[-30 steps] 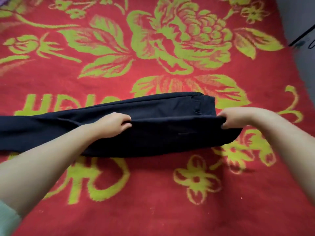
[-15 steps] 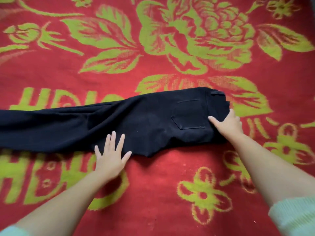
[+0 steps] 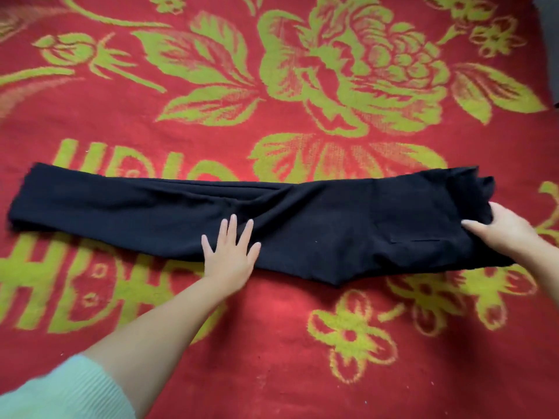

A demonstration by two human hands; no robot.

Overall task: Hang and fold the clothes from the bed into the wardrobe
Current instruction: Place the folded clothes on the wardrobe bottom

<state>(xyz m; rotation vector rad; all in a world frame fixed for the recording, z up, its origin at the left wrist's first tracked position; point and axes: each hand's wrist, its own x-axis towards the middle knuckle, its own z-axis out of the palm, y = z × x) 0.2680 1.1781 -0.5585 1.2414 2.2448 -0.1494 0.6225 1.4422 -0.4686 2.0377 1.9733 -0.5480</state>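
A pair of black trousers (image 3: 317,225) lies flat across the bed, folded lengthwise, legs stretching left and waistband at the right. A back pocket faces up near the waist. My left hand (image 3: 231,252) presses flat on the trousers' near edge at mid-length, fingers spread and straight. My right hand (image 3: 502,234) grips the waistband end, thumb on top of the cloth and fingers tucked beneath it.
The bed is covered by a red blanket (image 3: 272,343) with large yellow-green flowers and letters. A dark grey surface (image 3: 552,40) shows past the bed's far right edge. Pale green sleeves cover my upper forearms.
The trousers went from held up by both hands to lying flat on the blanket. My left hand opened and moved onto the cloth. My right hand now grips the waistband end.
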